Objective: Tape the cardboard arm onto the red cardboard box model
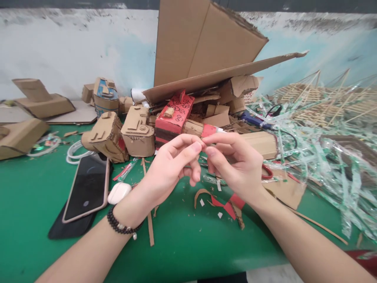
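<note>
My left hand (173, 167) and my right hand (235, 163) meet above the green table, thumb and forefinger of each pinched together. Whatever sits between the fingertips is too small and too covered to make out; a hint of red shows there. Just behind the hands stands a red cardboard box (169, 124) with black drawn patterns. A cardboard piece with a red band (208, 130) lies behind the fingertips. Below them are red paper scraps (229, 208), a curved cardboard strip (202, 192) and small white paper bits (220, 215).
Left of my hands lie a phone (87, 186), a white earbud case (119, 193) and cardboard camera models (138, 131). A blue glue gun (256, 120) and a red scissors handle (267, 171) are at right, beside tangled plastic strips (326, 169). Large cardboard sheets (182, 39) lean at the back.
</note>
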The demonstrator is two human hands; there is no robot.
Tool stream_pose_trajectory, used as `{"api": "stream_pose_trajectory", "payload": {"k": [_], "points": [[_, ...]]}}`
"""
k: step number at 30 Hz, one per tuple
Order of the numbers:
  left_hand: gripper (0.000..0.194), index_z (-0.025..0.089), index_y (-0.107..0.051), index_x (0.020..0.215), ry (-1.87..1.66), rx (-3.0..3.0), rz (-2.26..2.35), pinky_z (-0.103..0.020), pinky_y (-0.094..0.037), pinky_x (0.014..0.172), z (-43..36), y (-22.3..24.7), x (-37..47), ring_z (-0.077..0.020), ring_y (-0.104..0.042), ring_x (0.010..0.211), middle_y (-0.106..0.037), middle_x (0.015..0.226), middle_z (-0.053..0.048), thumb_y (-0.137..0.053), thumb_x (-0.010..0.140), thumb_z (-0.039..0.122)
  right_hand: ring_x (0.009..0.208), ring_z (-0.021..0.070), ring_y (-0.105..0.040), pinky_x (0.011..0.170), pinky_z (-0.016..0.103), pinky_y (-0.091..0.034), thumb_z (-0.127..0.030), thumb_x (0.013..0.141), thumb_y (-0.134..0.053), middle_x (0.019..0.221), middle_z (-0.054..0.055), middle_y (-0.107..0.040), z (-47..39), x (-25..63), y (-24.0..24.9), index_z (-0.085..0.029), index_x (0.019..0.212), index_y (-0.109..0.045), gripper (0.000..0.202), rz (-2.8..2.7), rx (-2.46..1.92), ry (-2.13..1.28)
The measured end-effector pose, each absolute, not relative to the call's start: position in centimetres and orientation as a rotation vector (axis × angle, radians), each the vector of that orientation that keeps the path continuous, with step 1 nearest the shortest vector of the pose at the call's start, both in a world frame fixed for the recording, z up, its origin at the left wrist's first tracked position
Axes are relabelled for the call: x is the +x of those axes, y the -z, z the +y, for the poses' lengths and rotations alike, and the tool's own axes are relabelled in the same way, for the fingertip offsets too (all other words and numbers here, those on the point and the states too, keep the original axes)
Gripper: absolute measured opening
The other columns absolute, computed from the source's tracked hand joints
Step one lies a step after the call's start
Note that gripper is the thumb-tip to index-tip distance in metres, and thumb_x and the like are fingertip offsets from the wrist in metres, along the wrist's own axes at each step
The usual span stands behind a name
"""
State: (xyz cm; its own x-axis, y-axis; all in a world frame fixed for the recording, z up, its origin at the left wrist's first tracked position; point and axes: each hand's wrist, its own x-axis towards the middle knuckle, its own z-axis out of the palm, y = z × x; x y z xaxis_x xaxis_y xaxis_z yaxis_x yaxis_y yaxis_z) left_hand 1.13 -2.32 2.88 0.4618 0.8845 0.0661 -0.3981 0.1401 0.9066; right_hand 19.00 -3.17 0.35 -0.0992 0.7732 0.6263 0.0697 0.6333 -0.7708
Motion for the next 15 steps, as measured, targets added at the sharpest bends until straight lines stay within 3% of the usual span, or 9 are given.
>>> {"api": "stream_pose_trajectory", "payload": {"k": [4, 8, 15], "points": [[0.025, 0.020, -0.071, 0.098, -1.014, 1.091, 0.584, -0.015, -0.055, 0.046, -2.39, -2.73, 1.27, -0.0085, -0.063, 0.049, -0.071, 0.065, 0.004, -0.085, 0.095, 0.041, 0.051, 0.0067, -0.062, 0.046, 0.018, -0.049, -0.024, 0.105, -0.072, 0.066, -0.008, -0.066, -3.15, 18.98, -0.92, -0.024, 0.106, -0.073, 0.002, -1.487, -0.687, -0.834], [0.027, 0.020, -0.071, 0.099, -0.988, 1.135, 0.592, -0.015, -0.056, 0.048, -2.45, -2.51, 1.26, -0.0087, -0.066, 0.052, -0.076, 0.073, 0.001, -0.085, 0.096, 0.042, 0.047, 0.0065, -0.060, 0.042, 0.017, -0.046, -0.027, 0.102, -0.076, 0.064, -0.007, -0.066, -2.96, 18.78, -1.30, -0.023, 0.096, -0.071, 0.009, -1.379, -0.655, -0.979], [0.026, 0.019, -0.069, 0.099, -0.990, 1.158, 0.571, -0.016, -0.056, 0.049, -2.51, -2.41, 1.25, -0.0090, -0.066, 0.053, -0.077, 0.074, 0.000, -0.083, 0.098, 0.041, 0.049, 0.0075, -0.062, 0.042, 0.016, -0.047, -0.036, 0.101, -0.080, 0.060, -0.008, -0.065, -3.00, 18.88, -1.27, -0.024, 0.097, -0.070, 0.016, -1.379, -0.643, -1.079]]}}
